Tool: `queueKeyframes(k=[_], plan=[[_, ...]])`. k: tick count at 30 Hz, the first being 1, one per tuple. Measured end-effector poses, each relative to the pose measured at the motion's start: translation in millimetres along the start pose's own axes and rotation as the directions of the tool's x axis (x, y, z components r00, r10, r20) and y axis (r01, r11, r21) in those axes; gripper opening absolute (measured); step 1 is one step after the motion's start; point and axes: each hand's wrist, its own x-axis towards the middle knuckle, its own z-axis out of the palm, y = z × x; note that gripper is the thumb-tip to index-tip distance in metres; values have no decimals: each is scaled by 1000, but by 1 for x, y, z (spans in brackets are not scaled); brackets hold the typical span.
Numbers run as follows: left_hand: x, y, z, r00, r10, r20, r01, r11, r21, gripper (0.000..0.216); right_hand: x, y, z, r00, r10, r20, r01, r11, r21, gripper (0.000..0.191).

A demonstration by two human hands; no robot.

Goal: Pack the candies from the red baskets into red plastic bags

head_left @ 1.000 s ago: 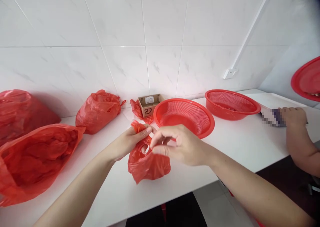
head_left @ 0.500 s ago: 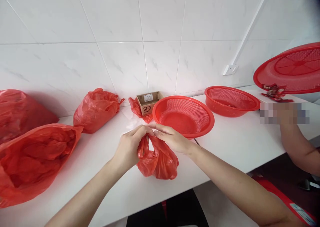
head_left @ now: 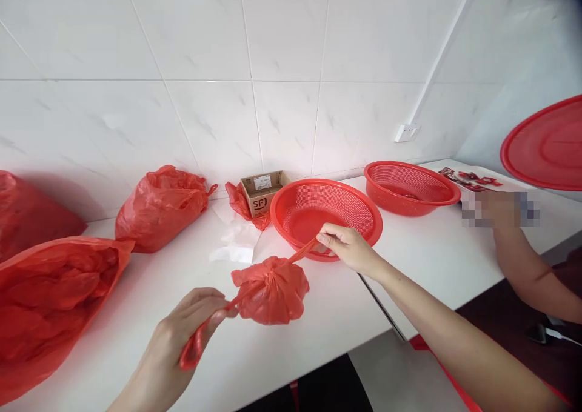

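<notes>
A small red plastic bag [head_left: 275, 297] is cinched at its neck over the white table [head_left: 327, 306]. My left hand [head_left: 195, 321] pinches one twisted handle of it, with a loop of red plastic hanging below the fingers. Between the thumb and fingers of my right hand [head_left: 348, 248] is the other handle, pulled taut up to the right. What the bag contains is hidden. Just behind my right hand stands a red perforated basin [head_left: 284, 209].
Large red bags [head_left: 159, 209] line the left, with an open red bag [head_left: 122, 248] in front. A cardboard box [head_left: 259, 203] stands by the wall. Further right are a second red basin [head_left: 400, 209], a co-worker's arm [head_left: 522, 269] and a raised red basin [head_left: 545, 148].
My hands have moved apart, drawing the bag's handles tight and closing its neck. On the right, the co-worker's raised basin shifted away and red packets now lie on the table.
</notes>
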Motion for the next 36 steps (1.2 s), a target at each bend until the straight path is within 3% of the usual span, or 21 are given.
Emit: queueKeyframes(k=[3, 5, 7, 9, 12, 16, 20, 24, 27, 31, 33, 36], plan=[[-9, -1, 0, 989, -136, 51, 142, 977, -162, 24, 7, 8, -1, 999, 34, -7, -35, 999, -28, 30], [-4, 2, 4, 976, -218, 12, 211, 930, -302, 31, 10, 5, 2, 999, 48, -18, -48, 999, -6, 30], [5, 8, 12, 958, -285, -18, 234, 820, -522, 37, 12, -5, 6, 999, 40, -34, -38, 998, 53, 30], [17, 14, 22, 940, -340, 39, 276, 687, -672, 37, 10, -21, 11, 999, -24, -28, 27, 991, 128, 29], [29, 25, 40, 883, -410, 229, 448, 592, -670, 33, 6, -49, 24, 978, -205, 29, 197, 963, 182, 24], [37, 36, 61, 851, -253, 460, 517, 561, -646, 34, 5, -64, 49, 941, -321, 104, 312, 945, 94, 21], [39, 33, 74, 869, -275, 411, 494, 450, -744, 26, 4, -47, 63, 930, -337, 149, 348, 936, -50, 20], [39, 24, 81, 854, -352, 384, 497, 329, -803, 22, 0, -28, 60, 965, -186, 185, 211, 970, -125, 30], [39, 25, 84, 857, -370, 359, 489, 363, -793, 33, -5, -26, 59, 979, -192, 69, 200, 968, -149, 28], [37, 30, 83, 871, -409, 274, 448, 427, -786, 25, -22, -29, 71, 976, -214, -32, 214, 977, 13, 21], [35, 30, 83, 870, -435, 232, 436, 459, -774, 19, -34, -25, 81, 987, -140, -80, 149, 982, 120, 19], [31, 24, 83, 896, -414, 160, 403, 609, -683, 19, -49, -13, 91, 995, -4, -101, 29, 969, 245, 15]])
